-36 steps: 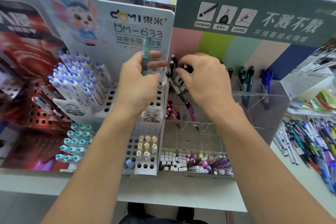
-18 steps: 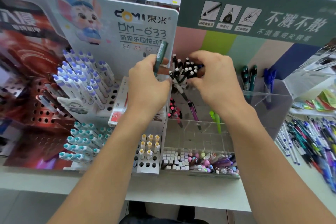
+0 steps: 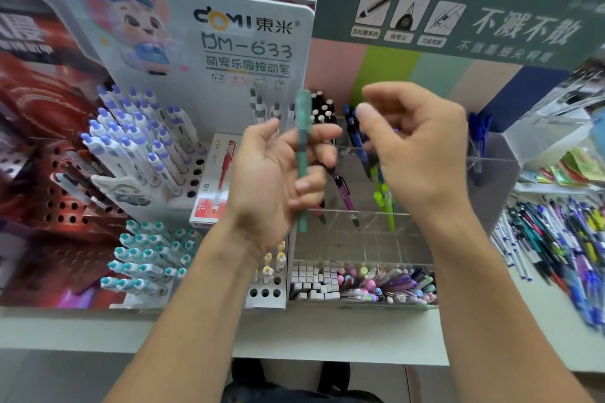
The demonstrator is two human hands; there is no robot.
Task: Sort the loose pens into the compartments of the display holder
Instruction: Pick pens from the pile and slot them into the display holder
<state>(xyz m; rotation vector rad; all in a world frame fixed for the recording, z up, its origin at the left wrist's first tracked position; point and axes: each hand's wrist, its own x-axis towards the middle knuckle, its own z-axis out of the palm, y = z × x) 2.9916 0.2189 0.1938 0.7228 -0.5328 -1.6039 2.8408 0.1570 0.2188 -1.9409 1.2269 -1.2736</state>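
Withdrawn from the black-capped pens (image 3: 322,108), the right hand (image 3: 415,154) is loosely curled and empty; a teal plastic pen (image 3: 302,154) is gripped by the left hand (image 3: 275,180). Many loose pens (image 3: 556,239) remain unsorted beside the clear acrylic display holder (image 3: 497,180).

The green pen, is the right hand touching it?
Apart. Head view shows a gap between the right hand and the green pen, held by the left hand.

A clear display holder (image 3: 497,154) stands right of centre on the counter (image 3: 294,334), with a perforated pen stand (image 3: 193,173) just left of it. Loose pens (image 3: 556,239) lie on the counter at far right. Both hands hover before the holder: the left hand (image 3: 275,180) grips an upright pen (image 3: 302,157), the right hand (image 3: 415,147) just beside it, apparently holding nothing.
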